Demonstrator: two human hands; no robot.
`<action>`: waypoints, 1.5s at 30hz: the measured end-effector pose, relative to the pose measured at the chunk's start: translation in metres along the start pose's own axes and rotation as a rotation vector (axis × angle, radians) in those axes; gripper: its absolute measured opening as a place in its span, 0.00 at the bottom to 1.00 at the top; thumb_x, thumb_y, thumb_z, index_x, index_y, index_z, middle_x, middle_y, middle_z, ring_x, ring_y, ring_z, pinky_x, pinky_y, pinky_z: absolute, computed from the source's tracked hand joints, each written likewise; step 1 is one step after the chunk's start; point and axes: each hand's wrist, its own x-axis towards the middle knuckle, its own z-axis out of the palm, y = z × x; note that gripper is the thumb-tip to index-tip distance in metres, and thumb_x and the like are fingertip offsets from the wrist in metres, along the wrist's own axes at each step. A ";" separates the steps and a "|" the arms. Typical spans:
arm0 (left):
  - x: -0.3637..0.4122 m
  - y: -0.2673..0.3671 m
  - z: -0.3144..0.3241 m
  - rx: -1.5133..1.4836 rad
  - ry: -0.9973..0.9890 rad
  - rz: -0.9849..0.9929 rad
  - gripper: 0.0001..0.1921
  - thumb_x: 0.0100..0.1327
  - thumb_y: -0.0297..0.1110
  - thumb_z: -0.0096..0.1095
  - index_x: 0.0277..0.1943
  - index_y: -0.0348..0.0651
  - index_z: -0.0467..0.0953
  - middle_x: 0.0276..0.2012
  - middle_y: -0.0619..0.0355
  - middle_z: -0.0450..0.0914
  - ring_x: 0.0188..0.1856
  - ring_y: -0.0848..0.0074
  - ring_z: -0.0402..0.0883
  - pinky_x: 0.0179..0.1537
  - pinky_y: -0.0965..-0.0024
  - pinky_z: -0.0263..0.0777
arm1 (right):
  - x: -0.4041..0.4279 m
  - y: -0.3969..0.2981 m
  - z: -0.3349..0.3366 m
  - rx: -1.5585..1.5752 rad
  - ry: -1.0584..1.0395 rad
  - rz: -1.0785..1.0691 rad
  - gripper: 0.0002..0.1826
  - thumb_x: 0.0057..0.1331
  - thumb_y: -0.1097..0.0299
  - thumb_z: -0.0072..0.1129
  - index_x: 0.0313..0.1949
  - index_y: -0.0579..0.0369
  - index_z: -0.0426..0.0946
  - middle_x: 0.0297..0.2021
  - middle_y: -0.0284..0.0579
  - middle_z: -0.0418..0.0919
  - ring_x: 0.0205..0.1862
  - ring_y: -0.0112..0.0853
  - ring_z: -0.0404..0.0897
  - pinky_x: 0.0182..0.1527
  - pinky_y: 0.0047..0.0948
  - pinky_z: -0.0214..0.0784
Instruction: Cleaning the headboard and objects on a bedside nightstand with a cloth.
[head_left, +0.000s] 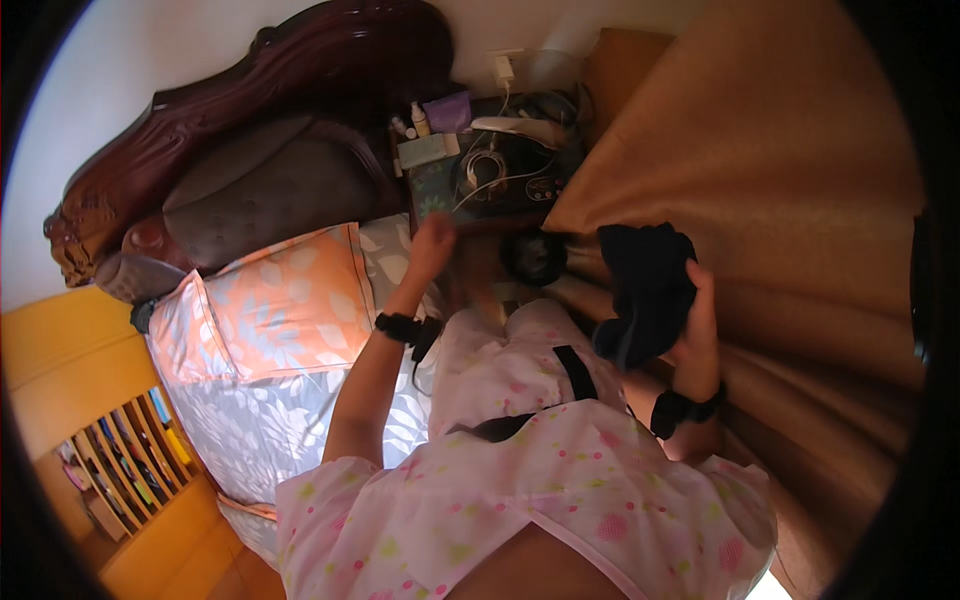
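My right hand (697, 315) grips a dark, crumpled cloth (649, 289) at its right side, in front of the brown curtain. My left hand (433, 244) is raised near the front edge of the nightstand, slightly blurred, with nothing visible in it; its finger pose is hard to make out. A black strap device is on each wrist. Between the hands, below the nightstand, sits a round black object (534, 257), perhaps a bin. On the nightstand (435, 184) are a coiled white cable (484, 171), a small pump bottle (419, 120) and a purple pouch (448, 112).
At the left is a bed with an orange leaf-patterned pillow (292, 304) and a carved dark wood headboard (360, 45). A brown curtain (787, 187) hangs along the right. A charger (503, 69) is plugged into the wall. A slatted wooden shelf (127, 465) stands at lower left.
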 end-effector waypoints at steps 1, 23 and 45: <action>0.010 -0.006 0.011 0.175 0.024 0.079 0.14 0.58 0.27 0.58 0.47 0.37 0.71 0.39 0.48 0.78 0.43 0.56 0.78 0.46 0.59 0.72 | -0.002 0.001 -0.006 0.015 0.012 -0.006 0.29 0.66 0.53 0.50 0.61 0.57 0.66 0.56 0.45 0.73 0.55 0.35 0.74 0.58 0.34 0.66; 0.068 0.018 0.004 0.343 -0.078 0.372 0.05 0.59 0.31 0.59 0.36 0.41 0.74 0.35 0.49 0.77 0.41 0.53 0.74 0.42 0.53 0.66 | 0.029 0.046 0.031 -0.513 0.221 -0.214 0.25 0.67 0.66 0.55 0.60 0.63 0.66 0.53 0.40 0.73 0.54 0.25 0.70 0.58 0.24 0.60; 0.075 0.043 -0.024 0.153 -0.324 0.482 0.04 0.54 0.28 0.62 0.32 0.40 0.76 0.26 0.51 0.77 0.31 0.55 0.76 0.37 0.55 0.67 | 0.255 -0.009 0.129 -1.617 0.145 -1.138 0.22 0.50 0.75 0.64 0.47 0.43 0.77 0.48 0.44 0.73 0.51 0.44 0.74 0.52 0.35 0.69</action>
